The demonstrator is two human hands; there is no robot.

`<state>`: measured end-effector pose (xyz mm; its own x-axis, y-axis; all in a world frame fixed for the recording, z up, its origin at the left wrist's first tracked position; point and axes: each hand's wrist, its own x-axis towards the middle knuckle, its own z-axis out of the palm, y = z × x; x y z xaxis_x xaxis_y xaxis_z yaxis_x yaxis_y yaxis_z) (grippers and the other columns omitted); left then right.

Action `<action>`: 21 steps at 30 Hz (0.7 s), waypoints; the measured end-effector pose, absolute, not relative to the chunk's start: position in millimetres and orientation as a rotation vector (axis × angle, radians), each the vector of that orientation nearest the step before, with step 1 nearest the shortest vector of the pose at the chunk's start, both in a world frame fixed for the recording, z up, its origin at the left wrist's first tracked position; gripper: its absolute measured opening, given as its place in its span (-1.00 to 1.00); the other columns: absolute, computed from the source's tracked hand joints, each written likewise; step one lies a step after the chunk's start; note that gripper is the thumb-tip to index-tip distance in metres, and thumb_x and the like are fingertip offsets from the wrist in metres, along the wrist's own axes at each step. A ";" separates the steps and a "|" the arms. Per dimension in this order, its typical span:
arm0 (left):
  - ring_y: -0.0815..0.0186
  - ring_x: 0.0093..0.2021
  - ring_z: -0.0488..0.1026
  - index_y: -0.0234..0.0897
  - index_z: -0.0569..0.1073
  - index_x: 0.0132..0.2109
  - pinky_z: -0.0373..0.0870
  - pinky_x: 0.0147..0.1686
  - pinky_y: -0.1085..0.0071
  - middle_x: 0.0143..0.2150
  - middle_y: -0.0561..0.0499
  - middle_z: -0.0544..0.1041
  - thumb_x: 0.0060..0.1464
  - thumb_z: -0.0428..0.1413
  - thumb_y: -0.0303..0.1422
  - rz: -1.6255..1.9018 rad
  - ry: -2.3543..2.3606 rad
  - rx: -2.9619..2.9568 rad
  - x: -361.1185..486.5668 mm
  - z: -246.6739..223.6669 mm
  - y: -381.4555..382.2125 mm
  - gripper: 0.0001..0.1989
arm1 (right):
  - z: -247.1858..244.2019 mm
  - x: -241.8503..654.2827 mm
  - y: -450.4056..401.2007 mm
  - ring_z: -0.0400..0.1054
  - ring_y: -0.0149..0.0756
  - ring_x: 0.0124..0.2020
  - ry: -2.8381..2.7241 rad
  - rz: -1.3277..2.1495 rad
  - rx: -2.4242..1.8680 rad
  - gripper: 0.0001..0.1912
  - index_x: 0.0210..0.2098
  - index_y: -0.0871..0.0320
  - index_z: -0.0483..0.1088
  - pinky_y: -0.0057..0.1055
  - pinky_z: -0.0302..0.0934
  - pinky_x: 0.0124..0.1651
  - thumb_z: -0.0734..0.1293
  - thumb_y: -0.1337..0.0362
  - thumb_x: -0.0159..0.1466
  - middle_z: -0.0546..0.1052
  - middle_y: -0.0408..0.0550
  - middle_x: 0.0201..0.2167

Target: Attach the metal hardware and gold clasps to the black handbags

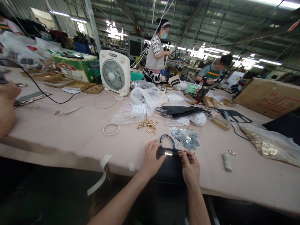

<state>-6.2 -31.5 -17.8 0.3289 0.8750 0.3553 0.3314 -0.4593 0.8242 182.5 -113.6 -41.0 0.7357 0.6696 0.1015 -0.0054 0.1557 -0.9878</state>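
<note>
A small black handbag [170,168] rests at the table's front edge, its looped handle [167,136] standing up and wrapped in clear film. On its upper front shines a gold metal plate [168,153]. My left hand [151,157] grips the bag's left side, thumb on the front near the plate. At the upper right corner, my right hand [190,164] pinches a small gold metal fitting [180,153] against the bag; the fingers partly hide it. Beyond the bag lie a pile of gold hardware [147,124] and a heap of small grey metal plates [186,139].
A white box fan [114,72] stands behind plastic bags [150,98] and stacked black pieces [182,110]. A tape roll [111,129] lies left, a wrapped grey object [227,162] right. Another person's hand [8,106] is at far left; two people work farther back.
</note>
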 end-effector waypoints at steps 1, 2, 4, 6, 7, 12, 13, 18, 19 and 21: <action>-0.12 0.40 0.21 -0.15 0.48 0.19 0.21 0.36 -0.18 0.36 -0.18 0.35 0.04 0.37 -0.32 1.018 1.050 2.036 -3.3 -16.6 -31.7 -0.45 | -41.1 182.6 -113.6 0.57 -0.15 -0.18 -0.601 0.528 -1.334 -0.59 -0.09 0.09 0.47 -0.18 0.45 -0.06 0.51 -0.03 0.23 0.66 0.02 -0.18; -0.18 0.41 0.17 -0.14 0.50 0.18 0.19 0.35 -0.23 0.39 -0.19 0.32 -0.02 0.42 -0.25 0.954 1.048 2.108 0.4 -15.3 -32.0 -0.39 | -41.2 182.5 -113.7 0.57 -0.16 -0.19 -0.598 0.525 -1.332 -0.60 -0.10 0.09 0.47 -0.20 0.45 -0.08 0.50 -0.03 0.24 0.66 0.02 -0.18; -0.25 0.40 0.14 -0.10 0.55 0.12 0.16 0.33 -0.28 0.40 -0.18 0.32 -0.10 0.48 -0.19 0.855 1.047 2.217 8.9 -13.0 -33.0 -0.39 | -41.8 182.2 -114.5 0.57 -0.17 -0.19 -0.608 0.514 -1.339 -0.61 -0.09 0.09 0.46 -0.22 0.44 -0.09 0.49 -0.02 0.25 0.66 0.02 -0.18; -0.23 0.38 0.17 -0.07 0.59 0.01 0.11 0.33 -0.30 0.35 -0.12 0.39 -0.07 0.47 -0.19 0.806 1.027 2.288 15.6 -11.6 -34.4 -0.53 | -43.0 182.1 -115.7 0.56 -0.17 -0.19 -0.630 0.486 -1.355 -0.62 -0.09 0.09 0.46 -0.22 0.44 -0.08 0.48 -0.02 0.27 0.66 0.01 -0.19; -0.21 0.37 0.19 -0.06 0.60 -0.05 0.08 0.33 -0.30 0.31 -0.09 0.44 -0.04 0.46 -0.21 0.796 1.009 2.312 17.1 -11.3 -35.5 -0.61 | -43.7 182.1 -116.2 0.56 -0.16 -0.18 -0.642 0.463 -1.367 -0.62 -0.08 0.09 0.46 -0.22 0.44 -0.07 0.47 -0.03 0.28 0.65 0.01 -0.19; -0.12 0.39 0.17 -0.04 0.63 -0.18 -0.06 0.36 -0.31 0.19 0.04 0.55 0.08 0.40 -0.28 0.784 0.887 2.373 6.8 -13.2 -44.4 -0.84 | -41.9 178.3 -116.0 0.55 -0.15 -0.15 -0.639 0.352 -1.425 -0.60 -0.09 0.12 0.51 -0.22 0.42 -0.04 0.49 -0.03 0.25 0.65 0.00 -0.20; -0.10 0.39 0.17 -0.01 0.64 -0.16 -0.09 0.36 -0.32 0.16 0.05 0.57 0.11 0.38 -0.28 0.781 0.863 2.384 3.6 -13.3 -46.5 -0.87 | -39.8 176.4 -114.9 0.55 -0.15 -0.16 -0.633 0.344 -1.437 -0.60 -0.10 0.12 0.53 -0.22 0.42 -0.04 0.50 -0.03 0.24 0.65 0.00 -0.20; -0.05 0.34 0.24 0.05 0.65 -0.08 -0.13 0.37 -0.33 0.08 0.02 0.61 0.22 0.28 -0.27 0.765 0.801 2.424 -4.1 -8.8 -53.1 -0.87 | -23.3 165.4 -104.6 0.55 -0.13 -0.21 -0.727 0.360 -1.498 -0.58 -0.12 0.13 0.56 -0.23 0.42 -0.10 0.50 -0.06 0.22 0.67 0.01 -0.23; -0.04 0.32 0.27 0.05 0.65 -0.08 -0.13 0.37 -0.33 0.06 0.02 0.61 0.23 0.27 -0.27 0.759 0.799 2.430 -4.5 -7.3 -53.6 -0.87 | -20.6 164.2 -102.4 0.55 -0.13 -0.21 -0.782 0.381 -1.512 -0.59 -0.13 0.12 0.56 -0.23 0.43 -0.10 0.49 -0.06 0.23 0.67 0.01 -0.23; 0.01 0.25 0.33 0.04 0.64 -0.06 -0.13 0.37 -0.32 0.02 0.01 0.61 0.25 0.25 -0.29 0.753 0.800 2.446 -5.2 -4.7 -54.3 -0.86 | -17.3 164.2 -99.2 0.55 -0.13 -0.20 -0.914 0.415 -1.557 -0.63 -0.14 0.09 0.57 -0.23 0.43 -0.08 0.47 -0.06 0.25 0.67 0.00 -0.22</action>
<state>-5.2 -54.3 -4.7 0.6817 0.6409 0.3528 0.3915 -0.7270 0.5641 164.2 -99.2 -17.3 0.6249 0.7451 0.2331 0.3149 0.0326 -0.9486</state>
